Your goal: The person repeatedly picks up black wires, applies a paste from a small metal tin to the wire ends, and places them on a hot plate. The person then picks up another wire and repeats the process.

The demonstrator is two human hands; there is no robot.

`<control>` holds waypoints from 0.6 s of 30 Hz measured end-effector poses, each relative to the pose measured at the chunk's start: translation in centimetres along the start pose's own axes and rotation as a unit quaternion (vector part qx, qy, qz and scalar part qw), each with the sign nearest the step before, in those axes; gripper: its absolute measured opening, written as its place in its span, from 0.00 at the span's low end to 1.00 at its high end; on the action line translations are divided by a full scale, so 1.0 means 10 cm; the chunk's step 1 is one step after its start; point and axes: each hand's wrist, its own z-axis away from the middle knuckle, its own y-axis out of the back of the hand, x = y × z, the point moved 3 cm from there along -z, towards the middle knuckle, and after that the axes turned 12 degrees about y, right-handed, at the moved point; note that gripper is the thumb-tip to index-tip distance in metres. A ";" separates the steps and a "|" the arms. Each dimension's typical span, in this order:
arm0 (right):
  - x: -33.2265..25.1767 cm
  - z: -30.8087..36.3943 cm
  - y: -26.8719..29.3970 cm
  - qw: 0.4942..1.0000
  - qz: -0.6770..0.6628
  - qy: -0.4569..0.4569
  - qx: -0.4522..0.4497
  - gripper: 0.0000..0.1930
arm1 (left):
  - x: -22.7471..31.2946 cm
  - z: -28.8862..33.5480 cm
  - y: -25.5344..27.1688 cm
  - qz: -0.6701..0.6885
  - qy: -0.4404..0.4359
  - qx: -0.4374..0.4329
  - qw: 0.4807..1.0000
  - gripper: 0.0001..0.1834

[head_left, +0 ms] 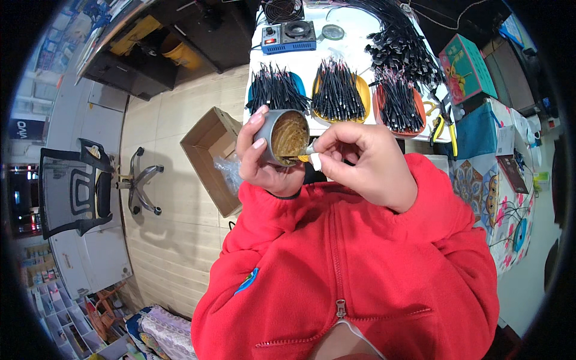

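Note:
My left hand [261,163] is wrapped round a grey metal cup [277,135], tilted so that its opening faces me. Inside, a brown-yellow, sticky-looking coating [291,133] covers the bottom and walls. My right hand [369,168] pinches a thin tool with a yellow part [304,158] at the cup's lower rim; its tip reaches just inside. The fingers hide most of this tool, so its kind is unclear. Beyond my hands, bundles of black cables with stripped ends stand in a blue tray [298,81], a yellow tray [363,90] and a red tray [419,108].
On the white table, a blue-sided solder pot [289,37] stands near a small round dish [333,32]. More black cables [403,45] pile up at the far right. Yellow-handled pliers [453,139] lie at the right edge. An open cardboard box [198,159] and an office chair [78,192] are at left.

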 end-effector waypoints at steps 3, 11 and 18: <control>-0.01 -0.01 0.05 0.998 0.060 0.009 -0.035 0.04 | 0.02 0.01 -0.02 -0.004 0.006 0.014 1.000 0.39; -0.12 -0.07 0.15 0.952 0.257 0.166 -0.008 0.04 | 0.04 0.02 -0.01 0.025 0.026 -0.002 0.999 0.45; -0.26 -0.03 0.21 0.927 0.287 0.240 -0.032 0.05 | 0.04 0.04 -0.03 0.100 0.094 -0.021 0.990 0.47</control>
